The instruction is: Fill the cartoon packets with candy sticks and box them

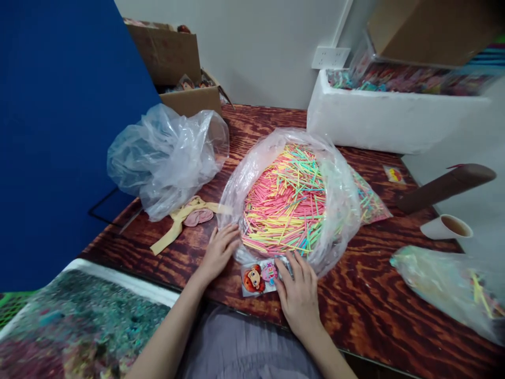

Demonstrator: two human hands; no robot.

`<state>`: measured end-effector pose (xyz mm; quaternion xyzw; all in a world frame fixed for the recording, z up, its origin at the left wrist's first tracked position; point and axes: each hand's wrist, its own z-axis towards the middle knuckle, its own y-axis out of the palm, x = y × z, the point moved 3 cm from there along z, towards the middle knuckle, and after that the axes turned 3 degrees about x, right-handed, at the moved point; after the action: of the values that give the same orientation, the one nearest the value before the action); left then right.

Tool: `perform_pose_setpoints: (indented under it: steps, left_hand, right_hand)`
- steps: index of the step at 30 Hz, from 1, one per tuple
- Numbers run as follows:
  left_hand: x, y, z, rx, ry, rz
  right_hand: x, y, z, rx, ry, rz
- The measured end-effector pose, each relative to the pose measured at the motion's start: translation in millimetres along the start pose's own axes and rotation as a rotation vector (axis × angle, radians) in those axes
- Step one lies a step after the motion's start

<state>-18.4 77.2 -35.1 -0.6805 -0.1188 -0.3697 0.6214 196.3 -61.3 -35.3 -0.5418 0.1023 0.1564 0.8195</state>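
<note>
A clear plastic bag [339, 195] stands open on the wooden table, full of thin sticks [286, 202] in pink, yellow, green and blue. Flat against the bag's lower left edge lies my left hand [221, 250], its fingers stretched out and holding nothing. A small printed packet [258, 279] with a red-haired cartoon figure is on the table in front of the bag. My right hand [299, 289] rests over the packet's right end, fingers spread, with the fingertips near the bag's front rim.
Crumpled plastic [173, 158] and yellow and pink cloth pieces [177, 223] lie left. Behind are a cardboard box [193, 100] and a white foam box [386, 118]. At right are a brown tube [445, 187], a paper cup [437, 229] and a plastic bag [437, 284].
</note>
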Motion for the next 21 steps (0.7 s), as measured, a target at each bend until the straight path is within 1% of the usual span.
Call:
perform_pose_setpoints:
  steps: [1, 2, 3, 4, 5, 6, 7, 8, 11, 14, 17, 21]
  left_hand:
    - [-7.2, -8.1, 3.2, 0.043, -0.022, -0.05]
    - [-14.4, -18.5, 7.5, 0.12, -0.051, -0.068]
    - [-21.6, -30.6, 12.7, 0.228, -0.075, -0.051]
    - [-28.6, -43.4, 18.3, 0.356, -0.093, 0.028]
    - [-35.6, -54.4, 24.3, 0.444, -0.112, 0.138]
    - [-43.2, -62.5, 30.5, 0.479, -0.135, 0.173]
    - [-50.4, -67.9, 36.3, 0.472, -0.148, 0.208]
    - [-56.9, -70.8, 40.8, 0.445, -0.155, 0.291]
    - [-69.3, -70.0, 43.0, 0.384, -0.135, 0.475]
    - [-71.8, -63.3, 32.5, 0.39, -0.116, 0.525]
    - [-71.0, -56.9, 21.4, 0.424, -0.152, 0.553]
    - [-72.1, -53.1, 13.5, 0.465, -0.211, 0.573]
  right_hand:
    - [-0.3, -0.2, 0.3, 0.003, -0.002, 0.0]
    - [-0.3, 0.0, 0.4, 0.002, -0.001, -0.004]
    - [-0.2, 0.5, 0.3, -0.002, 0.001, -0.012]
    - [0.0, 1.2, 0.1, -0.011, 0.002, -0.022]
    - [0.3, 1.8, -0.2, -0.018, 0.004, -0.031]
    - [0.7, 2.4, -0.7, -0.024, 0.005, -0.038]
    - [1.2, 2.7, -1.1, -0.03, 0.006, -0.041]
    - [1.6, 2.9, -1.5, -0.034, 0.007, -0.04]
    - [2.8, 2.5, -1.9, -0.031, 0.013, -0.03]
    - [3.3, 1.7, -1.3, -0.003, 0.016, -0.019]
    - [2.8, 1.7, -0.6, 0.015, 0.009, -0.01]
    - [2.7, 1.5, -1.5, -0.002, -0.007, -0.005]
